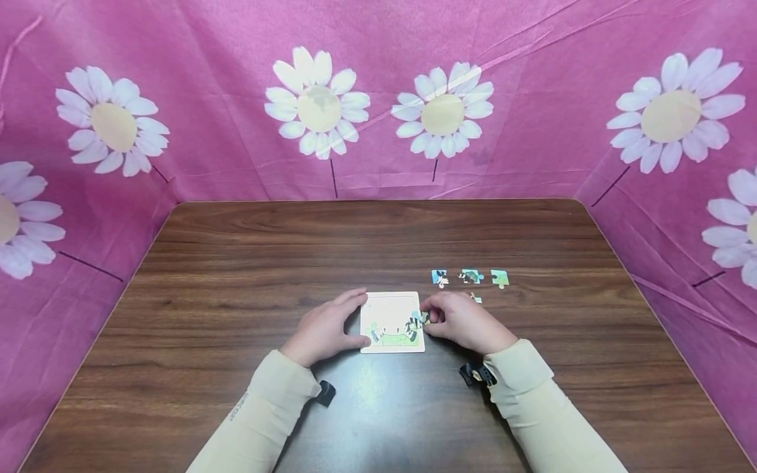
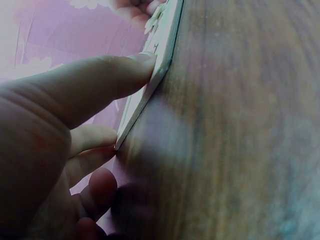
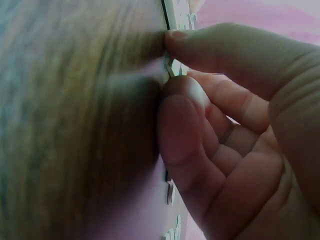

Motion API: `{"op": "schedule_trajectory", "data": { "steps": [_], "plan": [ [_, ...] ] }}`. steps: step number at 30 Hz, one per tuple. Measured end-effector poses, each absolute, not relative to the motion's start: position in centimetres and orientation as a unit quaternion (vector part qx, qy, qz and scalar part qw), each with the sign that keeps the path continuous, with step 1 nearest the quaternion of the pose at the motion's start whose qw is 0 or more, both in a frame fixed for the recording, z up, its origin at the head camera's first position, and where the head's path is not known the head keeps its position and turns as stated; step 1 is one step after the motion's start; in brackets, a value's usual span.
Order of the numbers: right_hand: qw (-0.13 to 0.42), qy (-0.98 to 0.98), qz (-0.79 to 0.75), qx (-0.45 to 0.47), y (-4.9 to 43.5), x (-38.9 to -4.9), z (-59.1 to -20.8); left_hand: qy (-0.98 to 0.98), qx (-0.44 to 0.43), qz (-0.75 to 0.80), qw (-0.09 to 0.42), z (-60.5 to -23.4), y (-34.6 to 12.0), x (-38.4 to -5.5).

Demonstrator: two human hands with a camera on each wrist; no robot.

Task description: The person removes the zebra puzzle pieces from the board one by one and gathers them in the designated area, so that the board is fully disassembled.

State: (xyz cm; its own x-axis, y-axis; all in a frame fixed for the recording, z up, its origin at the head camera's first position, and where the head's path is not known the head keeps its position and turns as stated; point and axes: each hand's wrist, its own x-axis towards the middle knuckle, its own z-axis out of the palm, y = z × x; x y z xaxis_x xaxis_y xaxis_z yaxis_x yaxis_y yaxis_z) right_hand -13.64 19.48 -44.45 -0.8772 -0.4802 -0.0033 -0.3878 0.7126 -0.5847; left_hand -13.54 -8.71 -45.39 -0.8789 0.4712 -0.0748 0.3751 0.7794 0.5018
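A small pale puzzle board (image 1: 390, 306) lies on the table, with fitted pieces of green ground and black-and-white figures along its lower part. My left hand (image 1: 325, 328) grips the board's left side, thumb at the lower corner and fingers at the upper one. In the left wrist view the thumb (image 2: 112, 75) presses on the board's edge. At the right edge of the board, my right hand (image 1: 467, 320) pinches a puzzle piece (image 1: 426, 318) between thumb and fingers. Most of that piece is hidden by the fingertips.
Three loose puzzle pieces lie in a row beyond the right hand: a blue one (image 1: 439, 278), a dark-patterned one (image 1: 471, 276) and a green one (image 1: 499, 278). Another piece (image 1: 476, 299) is partly hidden behind that hand. Pink flowered cloth (image 1: 378, 177) hangs around the wooden table (image 1: 266, 249).
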Motion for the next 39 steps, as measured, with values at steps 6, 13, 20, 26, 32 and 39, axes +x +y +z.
{"op": "schedule_trajectory", "data": {
  "steps": [6,13,20,26,32,39],
  "plan": [
    [0.078,0.923,-0.293,-0.234,19.7,-13.6,-44.5,0.938,0.227,0.244,0.098,-45.4,-8.7,-13.5],
    [0.058,0.926,-0.297,-0.225,21.4,-13.5,-44.0,0.937,0.229,0.244,0.100,-45.4,-8.7,-13.4],
    [0.052,0.928,-0.305,-0.206,24.2,-13.5,-43.7,0.937,0.226,0.246,0.101,-45.5,-8.8,-13.3],
    [0.036,0.935,-0.302,-0.183,26.9,-13.6,-43.0,0.937,0.227,0.248,0.099,-45.4,-8.9,-13.4],
    [0.048,0.944,-0.287,-0.154,29.0,-13.7,-42.8,0.938,0.224,0.244,0.101,-45.5,-9.0,-13.3],
    [0.067,0.950,-0.283,-0.117,30.8,-14.0,-42.6,0.937,0.223,0.250,0.098,-45.3,-8.8,-13.4]
  ]
}}
